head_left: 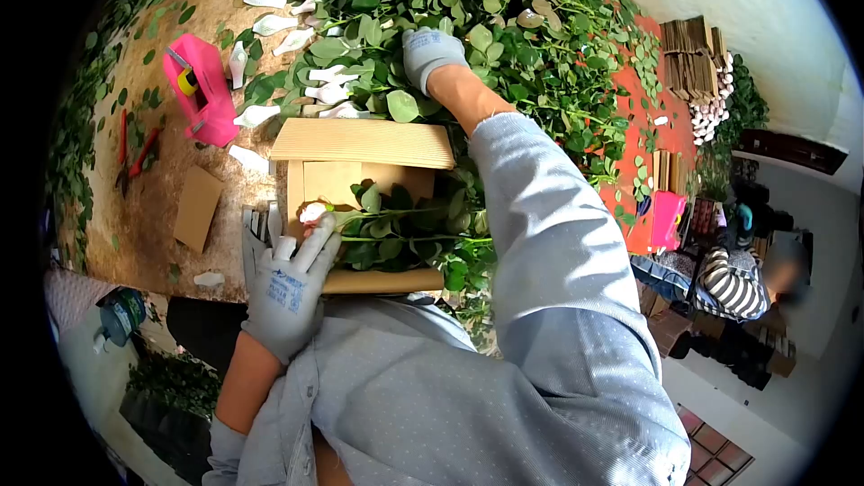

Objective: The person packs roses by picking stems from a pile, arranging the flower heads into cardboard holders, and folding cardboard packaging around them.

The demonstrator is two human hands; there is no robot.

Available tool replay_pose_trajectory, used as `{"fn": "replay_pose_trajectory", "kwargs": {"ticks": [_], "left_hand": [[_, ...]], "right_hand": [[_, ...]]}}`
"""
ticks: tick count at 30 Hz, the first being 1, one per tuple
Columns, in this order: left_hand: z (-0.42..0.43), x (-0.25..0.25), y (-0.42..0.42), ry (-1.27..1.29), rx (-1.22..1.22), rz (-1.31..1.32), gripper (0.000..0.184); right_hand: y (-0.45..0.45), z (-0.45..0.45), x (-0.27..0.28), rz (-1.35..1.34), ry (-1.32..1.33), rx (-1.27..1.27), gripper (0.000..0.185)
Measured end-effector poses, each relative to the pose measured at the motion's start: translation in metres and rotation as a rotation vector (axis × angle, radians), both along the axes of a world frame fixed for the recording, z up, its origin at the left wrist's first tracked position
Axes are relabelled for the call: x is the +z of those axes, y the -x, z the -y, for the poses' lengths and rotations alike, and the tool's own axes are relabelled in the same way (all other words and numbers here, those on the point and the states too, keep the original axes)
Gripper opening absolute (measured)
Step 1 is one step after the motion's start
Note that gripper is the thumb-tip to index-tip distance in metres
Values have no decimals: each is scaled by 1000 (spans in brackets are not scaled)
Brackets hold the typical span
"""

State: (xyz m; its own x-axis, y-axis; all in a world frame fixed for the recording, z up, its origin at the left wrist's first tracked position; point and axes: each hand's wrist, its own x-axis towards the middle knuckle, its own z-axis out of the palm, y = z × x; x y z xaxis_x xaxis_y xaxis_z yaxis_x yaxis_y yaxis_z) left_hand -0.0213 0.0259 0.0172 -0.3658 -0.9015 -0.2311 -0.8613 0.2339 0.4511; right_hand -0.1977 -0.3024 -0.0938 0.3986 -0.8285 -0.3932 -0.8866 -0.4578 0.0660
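My left hand (290, 292), in a grey glove with blue print, has its fingers at the pale head of a rose (313, 212). That rose lies on a folded cardboard sheet (364, 142), with leafy stems running to the right across it. My right hand (434, 56), also gloved, reaches into the pile of leafy rose stems (531, 63) beyond the cardboard. Its fingers are curled down into the leaves, and what they hold is hidden. White-sleeved rose heads (297, 40) lie in a group at the pile's left side.
A pink tape dispenser (202, 94) stands on the table (148, 243), near red-handled shears (139, 151) and a small cardboard piece (197, 209). Stacked cardboard (693, 58) stands at the far right. A person in a striped top (733, 283) is farther off right.
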Motion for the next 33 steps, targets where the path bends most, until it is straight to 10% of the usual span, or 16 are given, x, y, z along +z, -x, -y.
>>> {"fn": "replay_pose_trajectory", "kwargs": {"ticks": [9,17,33], "left_hand": [[-7,-5,-3,13,-5,5,67],[-13,-4,-4,43,-7,18,71],[-14,-13,-5,64,-8,81,60]], "right_hand": [[38,-10,81,92,499,75,24],[68,12,71,543,239,-125,26],[-23,1,0,27,34,43,35]]}}
